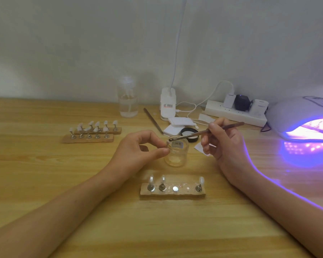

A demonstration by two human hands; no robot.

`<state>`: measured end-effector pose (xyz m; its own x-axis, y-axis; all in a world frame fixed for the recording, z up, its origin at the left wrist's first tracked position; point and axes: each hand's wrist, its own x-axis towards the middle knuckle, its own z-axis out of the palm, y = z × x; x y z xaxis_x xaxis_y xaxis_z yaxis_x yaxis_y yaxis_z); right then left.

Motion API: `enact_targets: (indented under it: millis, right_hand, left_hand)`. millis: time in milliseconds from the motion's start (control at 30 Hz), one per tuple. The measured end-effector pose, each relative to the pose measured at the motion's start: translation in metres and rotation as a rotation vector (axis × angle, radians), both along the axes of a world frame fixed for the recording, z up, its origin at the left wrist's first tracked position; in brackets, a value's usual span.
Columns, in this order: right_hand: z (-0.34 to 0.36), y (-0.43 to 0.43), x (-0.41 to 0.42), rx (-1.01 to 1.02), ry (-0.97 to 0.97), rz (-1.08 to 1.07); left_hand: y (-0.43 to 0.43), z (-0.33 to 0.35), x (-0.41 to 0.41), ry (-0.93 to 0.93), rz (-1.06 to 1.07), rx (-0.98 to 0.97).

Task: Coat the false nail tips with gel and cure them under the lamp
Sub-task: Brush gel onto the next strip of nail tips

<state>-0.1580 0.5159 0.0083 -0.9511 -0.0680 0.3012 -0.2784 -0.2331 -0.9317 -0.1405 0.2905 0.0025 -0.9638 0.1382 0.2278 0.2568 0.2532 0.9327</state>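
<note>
Item 1. Left hand (pixel 138 148): thumb and forefinger are pinched on a small pale piece (pixel 167 145). I cannot make out from here what it is. It is held at the near-left rim of the glass jar (pixel 176 154).

Item 2. Right hand (pixel 224 144): fingers are curled round a brown brush (pixel 207 132) and grip it like a pen. The handle points up and to the right. I read the dark tip as lying over the jar mouth, just beside the pinched piece.

Item 3. Glass jar: clear, open, and upright on the table (pixel 45 183) between the two hands. Its black lid (pixel 190 135) lies just behind it.

Item 4. Near holder strip (pixel 172 192): lies in front of the jar, nearest to me. It carries three false nail tips (pixel 151 180) on metal stands, two at the left end and one at the right. A bare round metal disc (pixel 175 188) sits between them.

Item 5. Two far holder strips (pixel 88 138): set side by side, left of the hands and well apart from them. Each carries a row of white tips.

Item 6. Curing lamp (pixel 295 112): white dome at the right edge, lit violet inside. The glow spills over the table and along the right forearm.

Item 7. Against the back wall I count a clear spray bottle (pixel 128 103), a white bottle (pixel 168 103), a stack of white pads (pixel 177 123), a loose thin tool (pixel 153 121), and a white power strip (pixel 233 114) with plugs in it.
</note>
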Motion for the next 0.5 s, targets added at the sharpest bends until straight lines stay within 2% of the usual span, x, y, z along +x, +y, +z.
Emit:
enact_targets:
  millis: [167,300,400,500]
  right_hand:
    - [-0.0046,0.0019,-0.0020,0.032,-0.028,-0.065]
    - [-0.0012,0.0008,-0.0003,0.009,0.006,0.005]
    - [-0.0030,-0.0001,-0.0017,0.058,-0.017,-0.062]
    - [-0.0019,0.0014,-0.0024,-0.013,-0.016,-0.040]
  left_hand:
    - [0.0006,0.0006,0.0005,0.001,0.017,-0.010]
    - [0.0013,0.0014,0.0011,-0.002,0.011,-0.003]
    - [0.0004,0.0010,-0.0001,-0.001,0.009,-0.004]
    - [-0.0001,-0.0002,-0.0010,0.014,0.002,-0.002]
